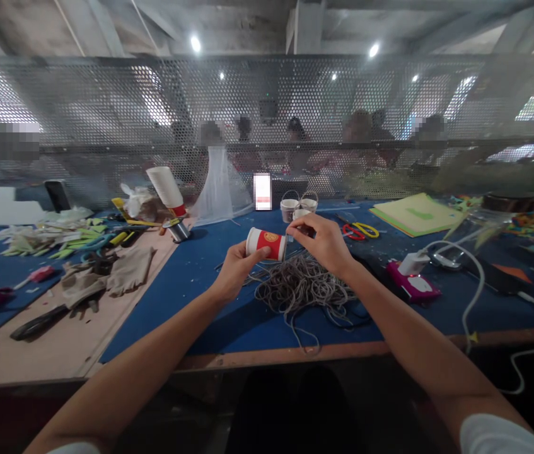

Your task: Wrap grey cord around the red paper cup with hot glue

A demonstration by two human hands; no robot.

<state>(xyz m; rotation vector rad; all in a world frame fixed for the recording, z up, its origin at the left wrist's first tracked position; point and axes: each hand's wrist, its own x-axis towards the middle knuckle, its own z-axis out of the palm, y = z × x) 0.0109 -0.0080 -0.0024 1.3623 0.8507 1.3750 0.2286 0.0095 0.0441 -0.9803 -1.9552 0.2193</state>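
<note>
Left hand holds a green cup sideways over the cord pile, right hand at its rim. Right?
No: the head view shows the cup red and white, not green. The left hand does hold it sideways over the cord pile, right hand at its rim.

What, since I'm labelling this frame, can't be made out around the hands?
Head view:
- Mouth of the cup, held by the left hand: hidden by the right hand.
- What the right fingertips pinch: too small.
- People beyond the mesh screen: blurred.
</note>
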